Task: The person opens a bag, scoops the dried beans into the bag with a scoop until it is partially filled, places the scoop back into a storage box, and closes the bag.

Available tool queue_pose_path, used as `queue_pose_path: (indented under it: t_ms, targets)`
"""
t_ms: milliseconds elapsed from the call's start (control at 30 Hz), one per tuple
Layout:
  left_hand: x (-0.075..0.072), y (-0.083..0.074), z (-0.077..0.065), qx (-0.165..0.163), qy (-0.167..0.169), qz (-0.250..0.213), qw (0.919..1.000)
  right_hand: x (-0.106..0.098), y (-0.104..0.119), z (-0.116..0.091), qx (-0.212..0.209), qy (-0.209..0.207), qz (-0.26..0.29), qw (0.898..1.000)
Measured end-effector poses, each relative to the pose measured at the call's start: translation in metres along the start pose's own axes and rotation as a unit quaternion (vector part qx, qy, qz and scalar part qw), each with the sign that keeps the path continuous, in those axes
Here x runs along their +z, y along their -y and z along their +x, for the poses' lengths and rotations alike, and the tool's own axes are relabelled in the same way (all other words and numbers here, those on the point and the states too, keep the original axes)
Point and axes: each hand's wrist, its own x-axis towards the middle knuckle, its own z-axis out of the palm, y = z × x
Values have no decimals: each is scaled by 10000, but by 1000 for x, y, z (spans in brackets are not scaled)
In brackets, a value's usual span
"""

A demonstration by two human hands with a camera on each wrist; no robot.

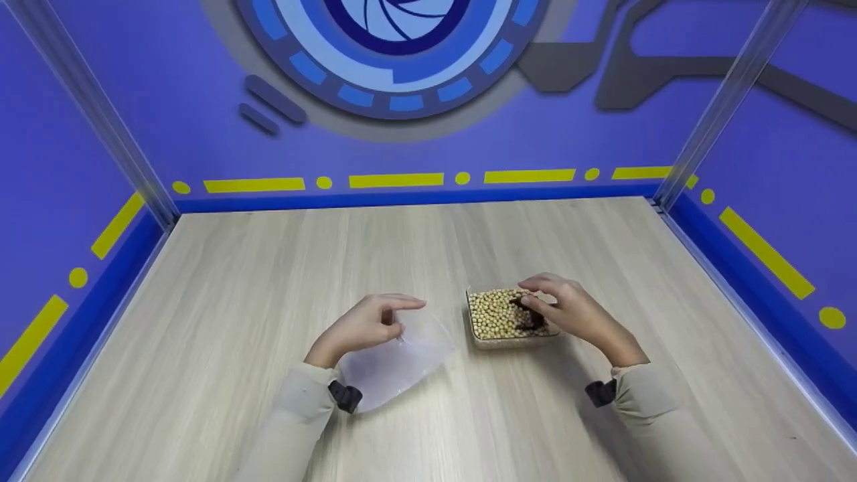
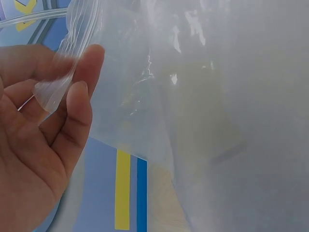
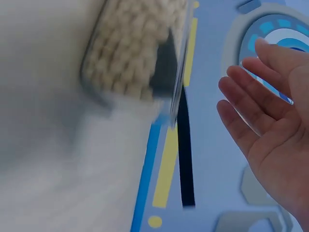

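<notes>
My left hand grips a clear plastic zip bag near its upper edge. In the left wrist view the ribbed edge strip passes between the fingers, and the bag hangs wide beside the hand. A clear rectangular container full of pale round beans sits on the table to the right of the bag. Over its right side hovers my right hand, fingers loosely spread and holding nothing. The right wrist view shows a gap between that hand and the container. A dark patch lies over the beans; its nature is unclear.
The pale wooden table is bounded by blue panels at the back and both sides. Metal posts stand at the rear corners. Each sleeve cuff carries a small black device.
</notes>
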Motion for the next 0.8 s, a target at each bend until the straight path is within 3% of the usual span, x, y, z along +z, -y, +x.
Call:
queue_pose_path:
  t_ms: [233, 500, 800]
  targets:
    - [0, 1, 0, -58, 51, -70, 9999, -15, -17, -5, -383, 216, -861, 9953]
    - [1, 4, -1, -133, 85, 1, 9999, -32, -25, -10, -311, 1040, -1083, 9882]
    - [1, 5, 0, -127, 62, 38, 9999, -33, -32, -9, -212, 1518, -1215, 9807]
